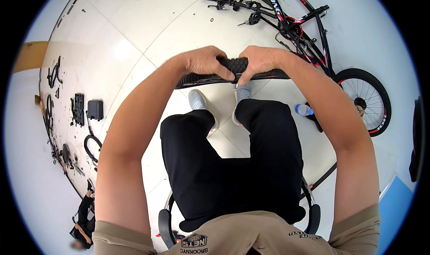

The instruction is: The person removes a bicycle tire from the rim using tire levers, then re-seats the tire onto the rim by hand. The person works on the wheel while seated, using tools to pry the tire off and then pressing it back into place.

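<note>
1. The person's left hand (pixel 204 61) and right hand (pixel 262 60) are both clamped on a black knobbly tyre (pixel 236 65), thumbs on the side toward the body; the fingers are mostly hidden, so how far they wrap under or behind cannot be told
2. The tyre is directly in the grip, in front of the knees, and in this view just beyond the grey left shoe (pixel 197 99) and right shoe (pixel 243 91)
3. Its visible stretch runs left to right across the person's front, bowing slightly away at the middle, so its long axis lies crosswise to the thighs
4. Neither hand is nearer: they meet around the middle of that stretch, thumb tips close together, with a short patch of tread showing between them
5. Both forearms slant inward from the sides, and the tyre extends past each hand toward its own side, partly covered by the hands and wrists
6. Beyond the right hand lies a black and red bicycle frame (pixel 286 26); a spoked wheel (pixel 360 103) is farther right, well apart from the grip
</note>
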